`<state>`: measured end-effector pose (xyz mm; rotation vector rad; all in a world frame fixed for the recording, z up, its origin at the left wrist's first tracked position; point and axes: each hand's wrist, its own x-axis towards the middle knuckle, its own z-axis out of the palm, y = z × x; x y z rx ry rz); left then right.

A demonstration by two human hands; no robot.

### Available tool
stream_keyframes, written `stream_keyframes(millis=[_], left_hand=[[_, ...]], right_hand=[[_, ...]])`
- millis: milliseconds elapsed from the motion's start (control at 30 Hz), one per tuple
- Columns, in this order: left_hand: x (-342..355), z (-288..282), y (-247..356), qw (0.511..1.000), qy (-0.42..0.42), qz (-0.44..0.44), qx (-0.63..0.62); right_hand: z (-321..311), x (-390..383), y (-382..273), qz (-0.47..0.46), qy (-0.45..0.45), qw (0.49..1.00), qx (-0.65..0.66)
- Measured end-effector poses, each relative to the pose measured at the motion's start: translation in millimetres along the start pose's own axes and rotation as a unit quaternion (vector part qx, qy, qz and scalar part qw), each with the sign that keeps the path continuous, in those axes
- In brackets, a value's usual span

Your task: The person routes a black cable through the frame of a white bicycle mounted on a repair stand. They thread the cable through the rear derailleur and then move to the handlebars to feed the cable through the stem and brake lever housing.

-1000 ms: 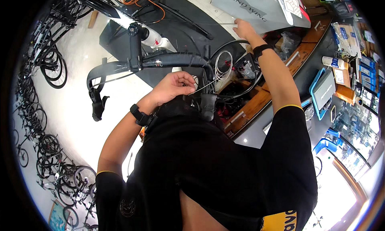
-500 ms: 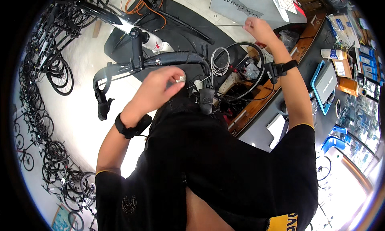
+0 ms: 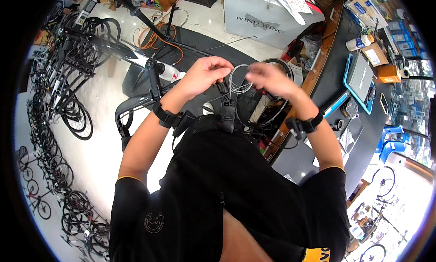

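Observation:
A loose coil of thin silver cable (image 3: 239, 85) stands up in front of me, between my two hands. My left hand (image 3: 203, 76) pinches it at its left edge, thumb against fingers. On the coil's right side my right hand (image 3: 271, 80) is smeared by motion, and whether its fingers touch the cable is unclear. Below the coil sits a black brake hood (image 3: 225, 119) of a bicycle's drop handlebar (image 3: 136, 103), partly hidden by my left arm. A small whitish thing (image 3: 207, 108) lies beside the hood. From the bike, a thin dark cable (image 3: 236, 40) reaches out over the mat.
A dark workbench (image 3: 331, 139) with a blue-edged tray (image 3: 363, 89) and a phone (image 3: 384, 103) runs along the right. Ahead are a large grey box (image 3: 259, 23) and an orange hose (image 3: 152, 39). A bicycle wheel (image 3: 284, 112) stands beyond my right hand. Rows of bicycles (image 3: 68, 180) line the left.
My right hand has let go of the dark cable and come down beside the coil. My left hand has left the small whitish thing and moved up to the coil. The view has shifted.

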<state>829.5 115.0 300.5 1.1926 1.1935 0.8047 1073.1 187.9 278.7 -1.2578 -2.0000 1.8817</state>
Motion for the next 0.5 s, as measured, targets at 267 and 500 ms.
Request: stream_keyframes(millis=[267,500], left_hand=[[-1.3,12.9,1.8,0.990,0.009,0.010,0.142],[-16.4,20.9,18.8,0.983,0.014,0.021,0.181]], right_hand=[[28.9,-0.4,-1.1,-0.114,0.135,0.977,0.120],[41.7,22.7,-13.6,-0.204,0.245,0.946,0.059]])
